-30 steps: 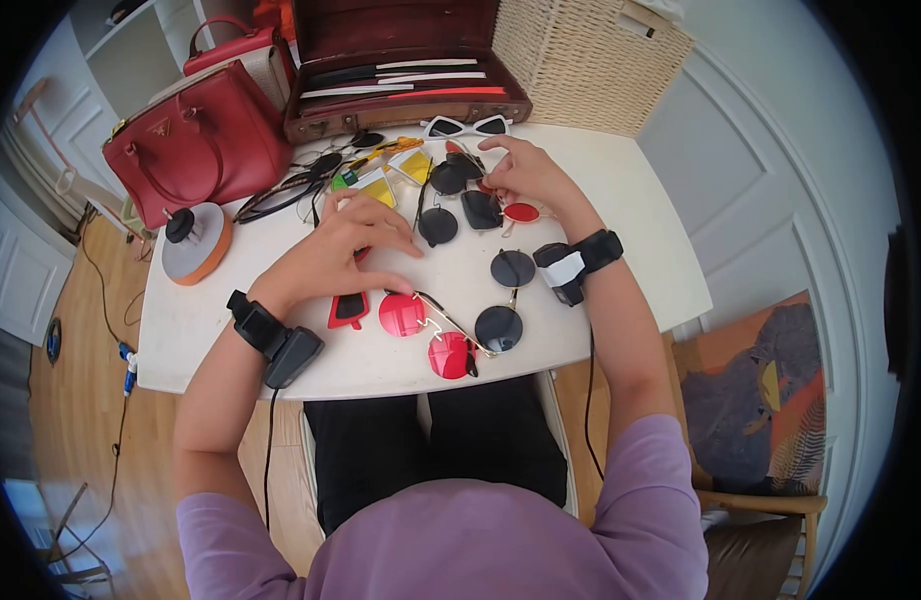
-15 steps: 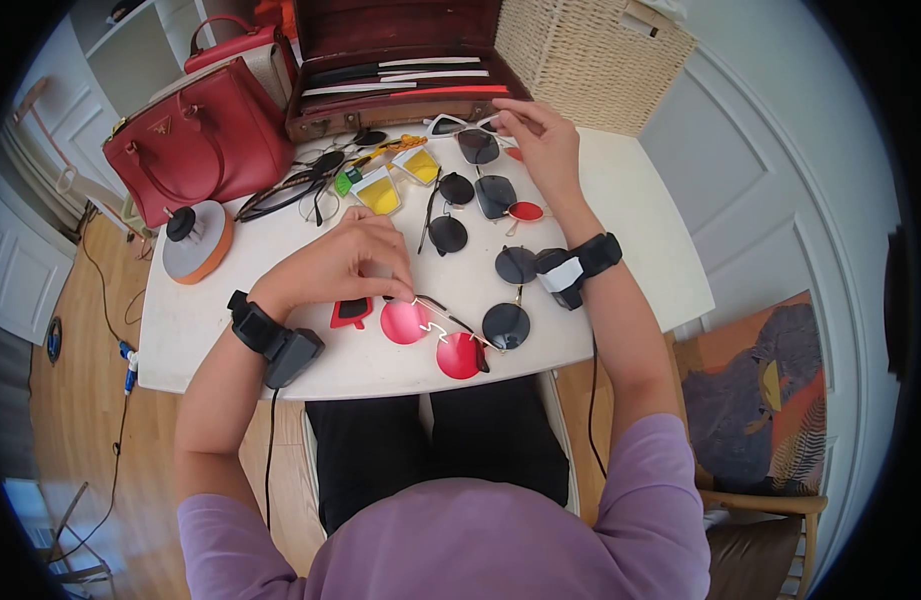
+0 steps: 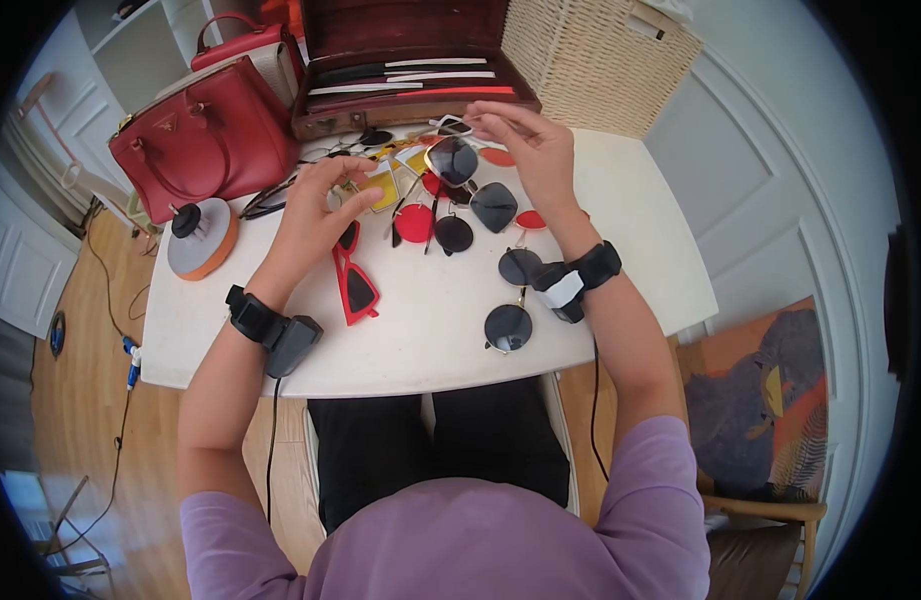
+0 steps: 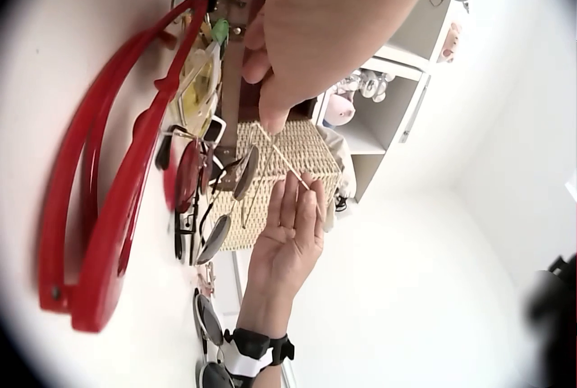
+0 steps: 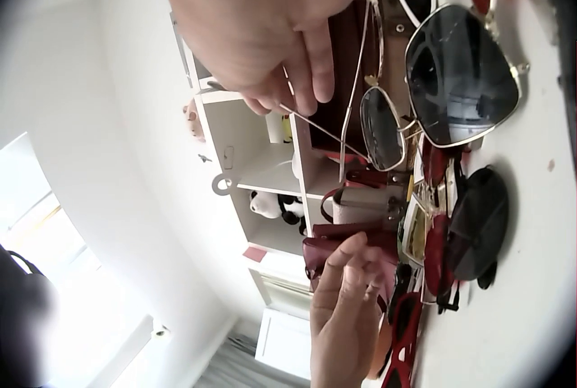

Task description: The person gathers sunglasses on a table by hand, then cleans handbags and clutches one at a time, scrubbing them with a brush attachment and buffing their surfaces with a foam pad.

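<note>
My right hand (image 3: 533,155) pinches a thin temple of the dark sunglasses with gold rims (image 3: 494,207), lenses tilted above the other pairs. In the right wrist view, that temple runs from the fingers down to the gold frame (image 5: 462,77). My left hand (image 3: 318,208) hovers over the left of the table, thumb and fingers apart, holding nothing. Just below it lie red-framed sunglasses (image 3: 360,288). Pink round sunglasses (image 3: 413,223) rest between the hands beside black round sunglasses (image 3: 453,234), partly hidden behind other pairs. Another dark round pair (image 3: 508,327) lies near my right wrist.
Yellow-lensed glasses (image 3: 382,186) and white-framed sunglasses (image 3: 450,124) lie toward the back. An open brown case (image 3: 330,122) stands behind them, a woven basket (image 3: 580,70) to its right. Red handbag (image 3: 205,130) and a grey-orange round object (image 3: 205,245) are at left.
The pink round sunglasses went from the front edge to the middle of the table, and my left hand drew back, fingers spread. My right hand has lifted the gold-rimmed sunglasses and tilted them.
</note>
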{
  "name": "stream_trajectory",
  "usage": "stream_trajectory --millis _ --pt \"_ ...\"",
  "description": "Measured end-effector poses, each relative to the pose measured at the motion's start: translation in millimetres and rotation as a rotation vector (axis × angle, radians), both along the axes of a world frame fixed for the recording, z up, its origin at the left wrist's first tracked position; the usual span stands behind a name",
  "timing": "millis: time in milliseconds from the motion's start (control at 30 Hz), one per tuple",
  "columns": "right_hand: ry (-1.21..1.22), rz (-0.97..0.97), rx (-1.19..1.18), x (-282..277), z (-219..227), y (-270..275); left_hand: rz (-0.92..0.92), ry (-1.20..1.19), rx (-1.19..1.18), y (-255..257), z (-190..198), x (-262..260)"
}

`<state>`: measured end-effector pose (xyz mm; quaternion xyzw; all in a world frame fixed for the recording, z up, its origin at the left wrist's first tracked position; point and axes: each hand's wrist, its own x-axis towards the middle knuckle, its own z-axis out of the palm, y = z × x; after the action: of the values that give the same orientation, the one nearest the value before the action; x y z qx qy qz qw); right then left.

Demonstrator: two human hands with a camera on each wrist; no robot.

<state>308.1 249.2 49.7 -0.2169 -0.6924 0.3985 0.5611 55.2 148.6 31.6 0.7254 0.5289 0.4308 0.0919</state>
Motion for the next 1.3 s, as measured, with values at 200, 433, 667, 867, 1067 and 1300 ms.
stream_trajectory --millis 200,433,667,867,1067,1300 --pt "-0.036 0.175 -0.1 -15.7 1.0 -27.8 -0.127 -0.252 -0.209 -6.4 7.7 11.4" --pt "-0.15 0.178 0.016 -22.7 -9.6 -23.4 -0.177 -0.458 -0.22 5.6 -7.0 4.3" --pt "-0.144 0.309 -0.266 -21.1 -4.9 -25.9 -0.204 -0.42 -0.036 0.3 2.0 5.2" --pt "-0.075 0.157 -0.193 -4.6 -13.3 4.3 -0.105 -0.426 -0.001 -0.1 2.6 7.6" --pt "-0.631 -0.124 0.602 3.2 -16.2 9.2 -0.277 0.067 -0.001 -7.6 10.5 10.6" --pt "-0.961 0.058 -0.015 59.0 22.3 18.4 -0.365 0.322 -0.138 -13.2 6.0 15.1"
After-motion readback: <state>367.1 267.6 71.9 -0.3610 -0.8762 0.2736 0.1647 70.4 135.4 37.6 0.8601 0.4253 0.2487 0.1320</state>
